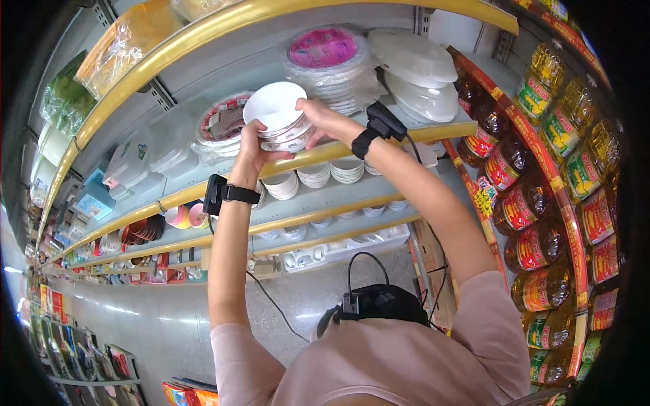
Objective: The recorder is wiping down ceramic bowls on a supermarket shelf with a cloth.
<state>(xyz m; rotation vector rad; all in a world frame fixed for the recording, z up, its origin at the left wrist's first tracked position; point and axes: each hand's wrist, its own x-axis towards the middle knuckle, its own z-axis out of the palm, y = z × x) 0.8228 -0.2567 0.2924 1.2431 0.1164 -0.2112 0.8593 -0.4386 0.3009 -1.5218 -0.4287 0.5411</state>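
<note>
A short stack of white bowls (276,105) with a patterned outer side is between my two hands at the edge of the upper shelf. My left hand (252,152) grips the stack from its left and near side, thumb at the rim. My right hand (328,122) holds the right side, its thumb over the rim and its fingers lower down. Whether the bottom bowl touches the shelf I cannot tell. Left of the bowls are wrapped plates with a red rim (220,125). Behind to the right is a wrapped plate stack with a pink top (323,49).
Large white dishes (414,57) and clear plastic boxes (128,162) share the shelf. A yellow shelf edge (305,15) runs overhead. Stacked small bowls (281,184) sit one shelf below. Oil bottles (514,206) line the right side. Cables (267,298) hang from my wrist devices.
</note>
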